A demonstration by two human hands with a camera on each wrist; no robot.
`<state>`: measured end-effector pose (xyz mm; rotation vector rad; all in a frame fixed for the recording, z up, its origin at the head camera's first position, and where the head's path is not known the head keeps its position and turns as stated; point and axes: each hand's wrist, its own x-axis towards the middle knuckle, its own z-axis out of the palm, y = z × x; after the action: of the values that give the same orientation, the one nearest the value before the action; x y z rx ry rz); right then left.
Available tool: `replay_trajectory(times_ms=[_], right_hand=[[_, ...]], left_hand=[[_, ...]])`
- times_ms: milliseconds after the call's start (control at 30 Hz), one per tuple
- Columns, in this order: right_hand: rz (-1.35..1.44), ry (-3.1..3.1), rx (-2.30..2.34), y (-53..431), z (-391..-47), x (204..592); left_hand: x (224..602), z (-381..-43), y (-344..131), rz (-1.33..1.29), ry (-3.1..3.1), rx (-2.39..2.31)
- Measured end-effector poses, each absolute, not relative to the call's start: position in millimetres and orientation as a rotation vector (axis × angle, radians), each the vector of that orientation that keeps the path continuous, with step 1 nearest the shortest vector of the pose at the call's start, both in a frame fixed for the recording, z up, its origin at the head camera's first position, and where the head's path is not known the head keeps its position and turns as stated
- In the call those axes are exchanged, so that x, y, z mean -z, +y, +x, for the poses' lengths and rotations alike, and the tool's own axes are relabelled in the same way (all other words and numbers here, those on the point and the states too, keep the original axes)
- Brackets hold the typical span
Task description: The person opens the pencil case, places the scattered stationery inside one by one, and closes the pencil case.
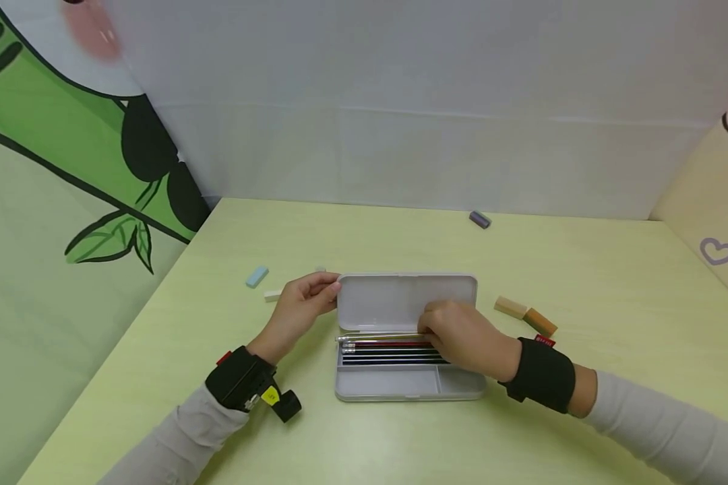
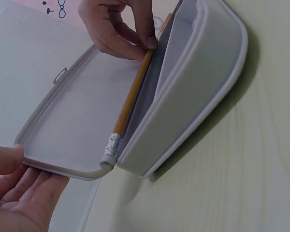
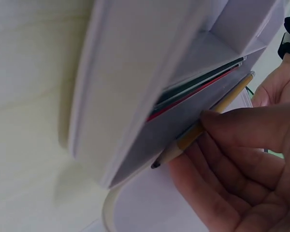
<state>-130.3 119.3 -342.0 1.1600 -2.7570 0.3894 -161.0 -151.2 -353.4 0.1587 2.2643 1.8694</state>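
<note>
A pale pencil case [image 1: 382,385] lies on the table with its lid [image 1: 379,300] raised at the back. Along the lid's left edge, my left hand [image 1: 297,310] pinches the rim between thumb and fingers. My right hand [image 1: 470,340] pinches a yellow pencil [image 2: 131,99] near its sharpened tip. This pencil lies lengthwise at the back of the case, and its eraser end reaches the left wall near the hinge. Several dark pencils [image 1: 382,360] and a red one [image 3: 198,90] lie side by side in the rear compartment, partly hidden by the right hand.
A light blue block [image 1: 257,277] and a white block [image 1: 271,296] lie left of the case. To the right are a tan block [image 1: 511,307] and an orange block [image 1: 540,322]. A dark purple block [image 1: 479,219] lies near the back edge, before a white wall covering [image 1: 400,155].
</note>
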Motion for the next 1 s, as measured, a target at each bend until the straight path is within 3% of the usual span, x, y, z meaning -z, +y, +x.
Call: replay_trajectory(times_ms=[1000], right_hand=[[1.030,-2.686,-0.301,116,-111,353]], left_hand=[[355,-157,-162,0.207,2.247,-1.867]])
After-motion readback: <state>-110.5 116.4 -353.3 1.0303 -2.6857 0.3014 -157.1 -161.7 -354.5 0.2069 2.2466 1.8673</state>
